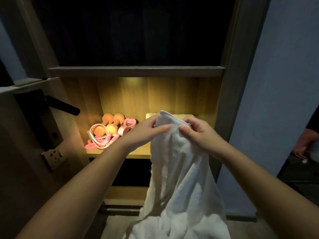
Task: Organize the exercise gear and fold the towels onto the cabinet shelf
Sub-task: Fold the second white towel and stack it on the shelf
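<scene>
A large white towel (179, 178) hangs in front of the cabinet, its lower part reaching down toward the floor. My right hand (198, 133) pinches its top edge. My left hand (146, 130) touches the same edge with nearly straight fingers, thumb behind the cloth. On the lit shelf (138, 155) lie orange dumbbells (113, 119), a pink skipping rope (103, 140) and a pink heart-shaped gripper (130, 122) at the left. A folded pale towel (179, 116) shows behind my hands at the shelf's right.
A door with a black lever handle (63, 105) stands open at the left, a wall socket (54, 156) below it. A dark compartment sits above the lit shelf and another below. Another person's hand (305, 142) shows at the far right edge.
</scene>
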### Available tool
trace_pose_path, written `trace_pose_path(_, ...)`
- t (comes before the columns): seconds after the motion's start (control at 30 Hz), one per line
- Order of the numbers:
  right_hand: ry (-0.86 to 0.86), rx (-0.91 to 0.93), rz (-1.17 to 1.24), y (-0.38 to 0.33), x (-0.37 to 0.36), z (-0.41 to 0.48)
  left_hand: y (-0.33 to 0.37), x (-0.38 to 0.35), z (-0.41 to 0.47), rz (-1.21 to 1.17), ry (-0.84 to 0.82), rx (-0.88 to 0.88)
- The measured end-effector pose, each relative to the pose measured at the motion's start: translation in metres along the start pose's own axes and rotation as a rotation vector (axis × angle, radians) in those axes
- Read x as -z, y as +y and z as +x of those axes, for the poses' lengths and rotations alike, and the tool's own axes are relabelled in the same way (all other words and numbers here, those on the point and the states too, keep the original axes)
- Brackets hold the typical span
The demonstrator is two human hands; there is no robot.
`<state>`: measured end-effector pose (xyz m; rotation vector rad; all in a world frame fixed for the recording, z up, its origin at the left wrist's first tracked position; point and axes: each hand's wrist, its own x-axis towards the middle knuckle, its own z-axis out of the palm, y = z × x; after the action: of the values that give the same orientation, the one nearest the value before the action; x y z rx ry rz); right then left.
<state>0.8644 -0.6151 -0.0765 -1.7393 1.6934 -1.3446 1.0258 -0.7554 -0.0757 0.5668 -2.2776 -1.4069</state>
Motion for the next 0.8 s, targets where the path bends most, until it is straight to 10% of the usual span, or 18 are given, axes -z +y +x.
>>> trace_pose_path(0.13,0.025,-0.07,0.034,-0.001,0.008,0.004,0.015,-0.006,0.013,-0.007,0.224,-0.043)
trace_pose_path(0.3,-0.337,-0.54,-0.256,0.044,0.01,-0.013,0.022,0.019,0.024,-0.113,0.684,-0.003)
trace_pose_path(0.43,-0.117,-0.701,-0.254,0.08,0.007,-0.031,0.01,0.056,0.019,0.045,0.951,0.126)
trace_pose_path(0.57,0.208,-0.628,0.053,0.068,0.004,-0.023,-0.009,0.054,0.008,0.43,0.608,0.189)
trace_pose_path(0.8,0.097,-0.575,-0.011,0.018,-0.009,0.007,-0.01,0.012,0.001,0.51,0.098,0.243)
